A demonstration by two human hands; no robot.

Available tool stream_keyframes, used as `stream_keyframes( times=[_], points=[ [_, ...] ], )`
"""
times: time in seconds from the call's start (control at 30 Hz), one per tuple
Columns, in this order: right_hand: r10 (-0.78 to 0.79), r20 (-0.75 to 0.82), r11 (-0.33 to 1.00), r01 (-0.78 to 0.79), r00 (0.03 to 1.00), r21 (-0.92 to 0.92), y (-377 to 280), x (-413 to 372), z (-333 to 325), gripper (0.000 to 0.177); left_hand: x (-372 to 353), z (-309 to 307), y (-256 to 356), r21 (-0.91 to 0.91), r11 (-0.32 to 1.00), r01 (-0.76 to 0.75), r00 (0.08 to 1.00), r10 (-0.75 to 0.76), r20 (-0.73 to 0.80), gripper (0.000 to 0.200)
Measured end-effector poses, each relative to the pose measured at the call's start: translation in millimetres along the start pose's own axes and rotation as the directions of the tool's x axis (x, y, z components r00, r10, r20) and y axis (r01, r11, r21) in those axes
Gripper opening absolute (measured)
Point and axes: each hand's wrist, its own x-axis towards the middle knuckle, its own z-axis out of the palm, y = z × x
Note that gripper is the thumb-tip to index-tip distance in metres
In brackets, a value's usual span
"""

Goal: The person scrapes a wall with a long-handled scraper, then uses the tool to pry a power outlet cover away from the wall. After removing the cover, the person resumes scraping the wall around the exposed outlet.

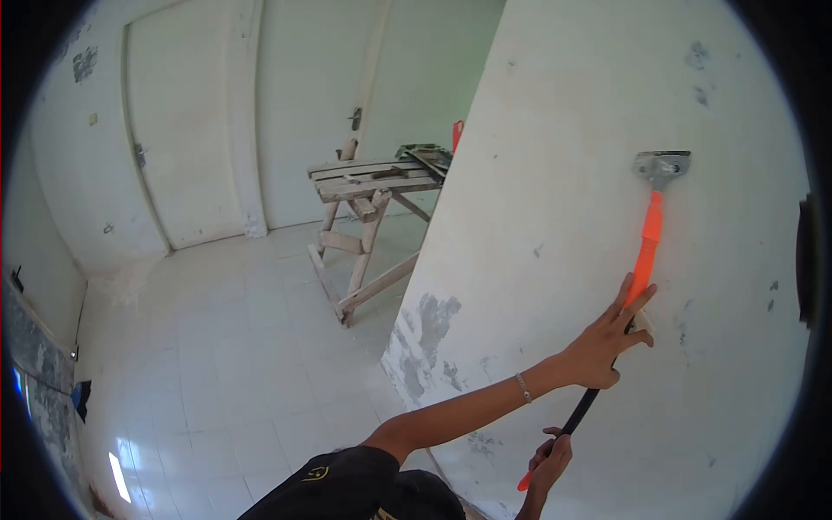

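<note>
A long-handled scraper (645,238) with an orange and black handle slants up across the pale wall (537,208). Its metal head (662,166) is at the wall, blade edge uppermost. My left hand (598,347), a bracelet at its wrist, holds the handle near where orange meets black; some of its fingers are stretched along the shaft. Lower down, my right hand (552,464) is closed around the black part close to the orange end tip. A small cream-coloured piece (643,322) shows partly behind my left fingers.
Grey bare patches (433,321) mark the wall's lower left edge. Beyond that edge stands a wooden trestle (373,186) with dark pieces on top. Closed doors (182,121) line the back, above a white tiled floor (225,347). A dark object (807,260) sits at far right.
</note>
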Motion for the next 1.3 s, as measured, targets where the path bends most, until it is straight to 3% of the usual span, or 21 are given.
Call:
stream_keyframes(
  times=[0.07, 0.13, 0.4, 0.47, 0.6, 0.7, 0.87, 0.97, 1.0, 1.07, 1.23, 1.3],
  points=[
    [0.074, 0.102, 0.997, -0.077, 0.992, 0.025, 11, -14, -7, 0.056, -11, 14, -3, 0.034, 0.999, -0.001, 0.998, 0.003, -0.065, 0.058],
    [0.04, 0.133, 0.999, -0.038, 0.99, -0.017, 39, -27, -16, 0.058, -31, 25, -1, 0.112, 0.993, 0.037, 0.999, -0.041, 0.031, 0.062],
    [0.074, 0.131, 0.997, -0.076, 0.989, 0.008, 2, -23, 0, 0.058, -8, 5, 6, 0.155, 0.986, 0.062, 0.994, -0.074, 0.075, 0.064],
    [0.116, 0.155, 0.992, -0.123, 0.981, 0.031, -5, -30, -5, 0.057, -10, 9, 14, 0.149, 0.974, 0.169, 0.981, -0.182, 0.073, 0.064],
    [0.015, 0.093, 1.0, -0.016, 0.996, 0.007, 9, -29, -18, 0.048, -19, 24, 9, 0.165, 0.984, 0.066, 0.996, -0.074, 0.045, 0.064],
    [-0.017, 0.116, 1.0, 0.016, 0.993, 0.013, -21, -21, -4, 0.046, -1, 7, 10, 0.118, 0.99, 0.072, 0.997, -0.071, -0.01, 0.064],
    [-0.055, 0.11, 0.998, 0.055, 0.992, 0.009, 6, -25, -12, 0.046, -9, 17, 12, 0.119, 0.984, 0.13, 0.991, -0.134, 0.023, 0.062],
    [-0.06, 0.097, 0.997, 0.064, 0.993, -0.041, 13, -25, -17, 0.046, -11, 15, 6, 0.121, 0.988, 0.093, 0.995, -0.097, 0.025, 0.063],
    [-0.057, 0.094, 0.997, 0.061, 0.994, -0.044, -3, -20, -10, 0.046, -7, 8, 5, 0.091, 0.99, 0.111, 0.991, -0.117, 0.066, 0.064],
    [0.095, 0.17, 0.995, -0.095, 0.981, -0.006, -30, -14, 3, 0.056, 5, -7, 4, 0.066, 0.989, 0.136, 0.988, -0.14, 0.064, 0.063],
    [0.076, 0.155, 0.997, -0.071, 0.985, -0.033, -9, -21, -6, 0.057, -6, 6, 10, 0.083, 0.977, 0.198, 0.979, -0.202, 0.041, 0.061],
    [-0.081, 0.088, 0.996, 0.085, 0.993, -0.038, 11, -26, -13, 0.047, -21, 20, 6, 0.13, 0.983, 0.132, 0.989, -0.139, 0.047, 0.062]
  ],
)
